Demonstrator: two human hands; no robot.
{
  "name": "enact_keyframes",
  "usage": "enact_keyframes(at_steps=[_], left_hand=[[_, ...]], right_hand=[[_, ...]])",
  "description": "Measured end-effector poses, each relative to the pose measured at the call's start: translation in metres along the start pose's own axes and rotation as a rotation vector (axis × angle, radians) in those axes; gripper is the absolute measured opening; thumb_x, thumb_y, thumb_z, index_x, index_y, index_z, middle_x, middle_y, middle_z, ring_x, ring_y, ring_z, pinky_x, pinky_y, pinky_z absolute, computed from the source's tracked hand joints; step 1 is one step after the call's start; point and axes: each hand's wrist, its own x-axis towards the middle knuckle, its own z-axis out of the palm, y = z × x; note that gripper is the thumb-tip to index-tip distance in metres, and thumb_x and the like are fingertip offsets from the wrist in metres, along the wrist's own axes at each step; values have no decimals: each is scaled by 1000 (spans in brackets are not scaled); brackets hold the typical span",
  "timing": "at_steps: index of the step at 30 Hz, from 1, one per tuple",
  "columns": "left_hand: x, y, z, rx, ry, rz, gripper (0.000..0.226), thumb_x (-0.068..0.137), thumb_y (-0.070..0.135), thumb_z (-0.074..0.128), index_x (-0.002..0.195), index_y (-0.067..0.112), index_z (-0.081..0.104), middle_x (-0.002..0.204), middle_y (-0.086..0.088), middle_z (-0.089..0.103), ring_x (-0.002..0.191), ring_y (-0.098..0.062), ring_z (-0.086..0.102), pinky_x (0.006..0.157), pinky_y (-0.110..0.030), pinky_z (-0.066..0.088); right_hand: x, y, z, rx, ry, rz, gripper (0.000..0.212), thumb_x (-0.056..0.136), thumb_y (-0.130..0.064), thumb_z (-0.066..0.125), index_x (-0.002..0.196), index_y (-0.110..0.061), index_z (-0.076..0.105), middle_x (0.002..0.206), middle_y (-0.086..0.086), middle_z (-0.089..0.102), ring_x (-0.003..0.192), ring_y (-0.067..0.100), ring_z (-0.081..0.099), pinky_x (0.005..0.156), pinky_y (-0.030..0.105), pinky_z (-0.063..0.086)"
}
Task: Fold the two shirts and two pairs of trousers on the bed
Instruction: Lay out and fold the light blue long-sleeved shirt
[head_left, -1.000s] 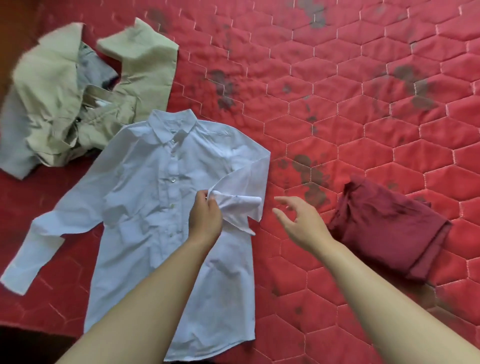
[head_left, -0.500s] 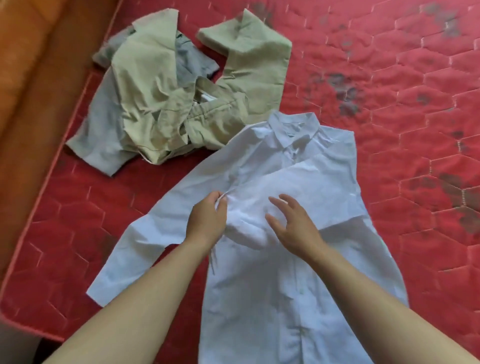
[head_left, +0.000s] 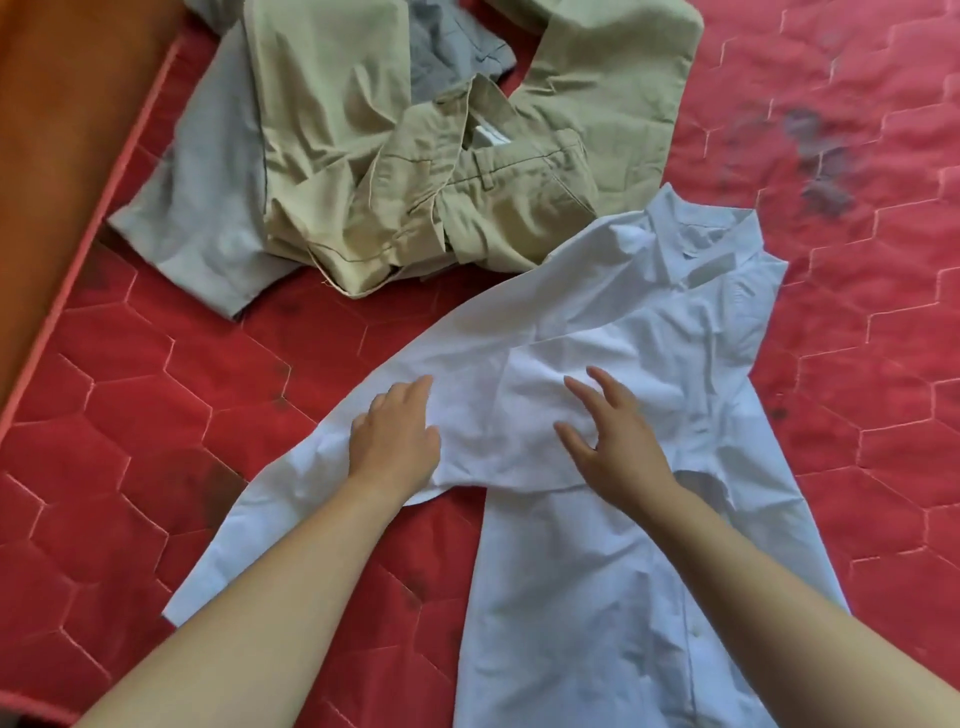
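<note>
Mid sleeve-fold on white shirt (head_left: 597, 545): our left hand (head_left: 395, 441) and right hand (head_left: 613, 447) press flat, open, gripping nothing; next we fold in the left sleeve (head_left: 270, 509).

We are losing the lower hem of the white shirt (head_left: 597, 597) past the bottom edge. The khaki trousers (head_left: 415, 156) are running off the top edge, legs cut short. Under them, the grey garment (head_left: 208, 208) is mostly hiding; we cannot tell whether it is a shirt or trousers. The left hand (head_left: 395, 441) is covering part of the outstretched sleeve, and the right hand (head_left: 618, 447) is masking the fold beneath. The dark marks on the bed (head_left: 857, 364) are blurring.
</note>
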Motion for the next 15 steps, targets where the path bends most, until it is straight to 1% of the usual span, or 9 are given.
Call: enact_keyframes(at_steps=[2, 4, 7, 9, 10, 12, 14, 15], left_hand=[[17, 29, 2, -24, 53, 67, 57, 85, 20, 51, 139, 20, 34, 140, -2, 39, 125, -25, 37, 97, -41, 35], [35, 59, 2, -89, 101, 168, 51, 86, 19, 51, 136, 18, 39, 138, -3, 40, 123, -26, 38, 96, -41, 36], [59, 104, 6, -201, 143, 309, 40, 89, 22, 50, 129, 18, 47, 131, -1, 47, 117, -25, 45, 91, -39, 41], [74, 131, 14, -194, 158, 358, 39, 91, 25, 50, 129, 19, 47, 129, 0, 48, 116, -24, 46, 88, -38, 41], [79, 142, 20, -160, 143, 354, 41, 92, 28, 49, 131, 20, 44, 130, 0, 48, 116, -25, 46, 88, -38, 40], [88, 159, 31, -44, 41, 272, 43, 93, 35, 46, 133, 20, 38, 128, -2, 48, 116, -27, 46, 89, -40, 40], [92, 166, 39, 81, -56, 167, 41, 95, 38, 42, 128, 15, 36, 122, -9, 53, 113, -32, 50, 87, -41, 40], [92, 166, 40, 118, -65, 153, 37, 96, 38, 41, 122, 12, 37, 118, -12, 56, 109, -34, 53, 82, -41, 40]], right_hand=[[8, 18, -15, -46, 62, 8, 48, 89, -28, 59, 135, -22, 47, 149, 1, 32, 137, 21, 27, 109, 37, 29], [18, 36, -32, -98, 129, 43, 47, 87, -27, 61, 132, -20, 49, 147, 3, 34, 135, 23, 30, 106, 43, 31], [32, 64, -51, -137, 264, 145, 47, 86, -28, 62, 131, -18, 49, 148, 6, 32, 135, 26, 30, 99, 48, 34], [38, 83, -60, -130, 350, 263, 51, 85, -30, 62, 131, -17, 44, 148, 9, 27, 135, 28, 28, 98, 50, 35], [40, 92, -62, -121, 359, 324, 55, 85, -32, 63, 133, -17, 41, 149, 9, 25, 135, 30, 27, 98, 51, 35], [43, 109, -64, -83, 315, 384, 64, 85, -36, 62, 139, -17, 34, 149, 9, 22, 135, 31, 27, 99, 51, 35], [43, 121, -62, -39, 257, 344, 69, 86, -35, 61, 144, -18, 27, 150, 9, 20, 136, 30, 25, 104, 47, 32], [41, 123, -62, -22, 248, 306, 70, 87, -34, 60, 145, -17, 26, 151, 9, 19, 138, 28, 24, 106, 45, 31]])
